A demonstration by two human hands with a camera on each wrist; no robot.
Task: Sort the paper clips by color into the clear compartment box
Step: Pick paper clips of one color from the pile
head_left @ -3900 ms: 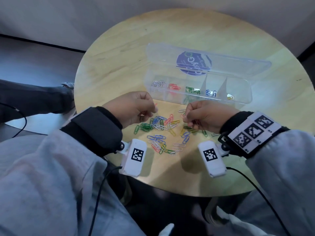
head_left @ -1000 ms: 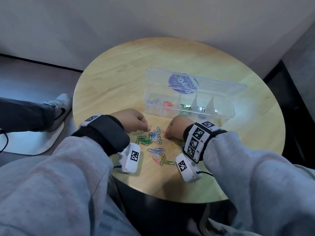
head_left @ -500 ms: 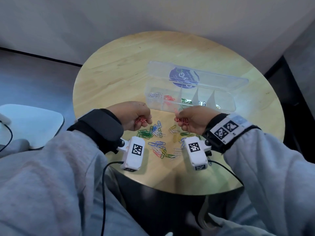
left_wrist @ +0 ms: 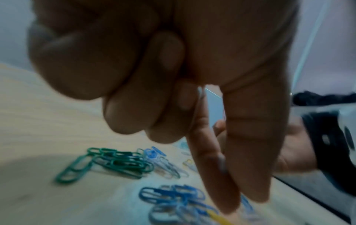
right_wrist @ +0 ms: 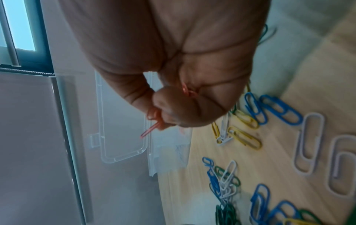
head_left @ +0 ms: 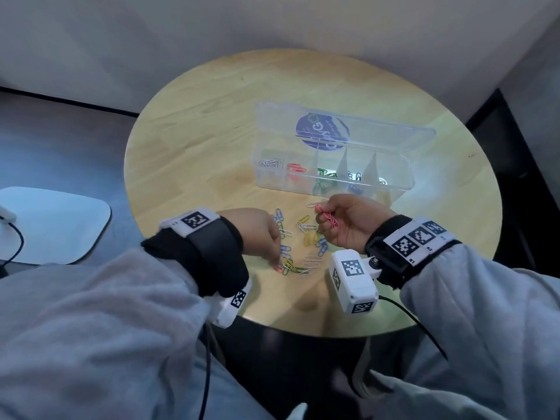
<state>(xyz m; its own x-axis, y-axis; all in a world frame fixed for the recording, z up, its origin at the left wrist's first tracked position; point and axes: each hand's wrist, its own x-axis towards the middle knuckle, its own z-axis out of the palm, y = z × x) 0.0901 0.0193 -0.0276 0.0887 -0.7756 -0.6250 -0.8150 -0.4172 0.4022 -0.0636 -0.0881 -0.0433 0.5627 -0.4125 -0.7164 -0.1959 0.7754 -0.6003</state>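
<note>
A clear compartment box (head_left: 272, 180) stands open at the back of the round table (head_left: 197, 147). It holds white (head_left: 271, 163), red (head_left: 295, 168), green (head_left: 325, 174) and blue clips (head_left: 354, 177) in separate cells. Loose mixed clips (head_left: 306, 237) lie in front of it. My right hand (head_left: 322, 218) is raised above that pile and pinches a bunch of red clips (head_left: 328, 218), which also show in the right wrist view (right_wrist: 152, 121). My left hand (head_left: 274, 259) points its thumb and index finger (left_wrist: 256, 175) down at the pile's near edge. The other fingers are curled, and no clip shows between the tips.
Green (left_wrist: 119, 162) and blue clips (left_wrist: 173, 193) lie under my left hand, and white ones (right_wrist: 308, 144) under my right. The box lid (right_wrist: 123, 137) stands up behind. The table's near edge is close to both wrists. A white object (head_left: 54, 222) lies on the floor at left.
My left hand, which held red clips half a second ago, has turned over and reached down to the near side of the pile. My right hand still holds red clips above the pile.
</note>
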